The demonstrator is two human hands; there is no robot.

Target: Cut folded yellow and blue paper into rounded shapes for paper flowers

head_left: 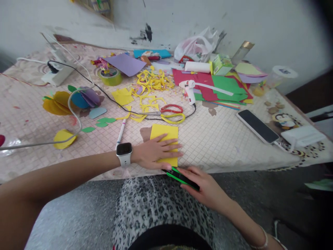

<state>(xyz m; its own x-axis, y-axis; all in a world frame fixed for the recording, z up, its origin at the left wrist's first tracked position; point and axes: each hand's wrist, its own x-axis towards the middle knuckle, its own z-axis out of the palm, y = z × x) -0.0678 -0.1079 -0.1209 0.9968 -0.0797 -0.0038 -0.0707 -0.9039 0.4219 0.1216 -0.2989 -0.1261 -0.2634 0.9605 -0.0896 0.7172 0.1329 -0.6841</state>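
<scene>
My left hand (156, 151), with a white smartwatch (124, 152) on its wrist, lies flat with fingers stretched out on a yellow paper sheet (164, 134) at the table's near edge. Just below the edge, my right hand (205, 187) is closed round a black and green cutter knife (179, 176), whose tip points at the sheet's near edge.
Red and yellow scissors (173, 114), a white marker (121, 131), a glue gun (189, 91), yellow paper scraps (152, 83), coloured sheets (223, 88), paper flowers (73, 100), a tape roll (110, 76), a phone (257, 125) and a power strip (58, 74) lie on the table.
</scene>
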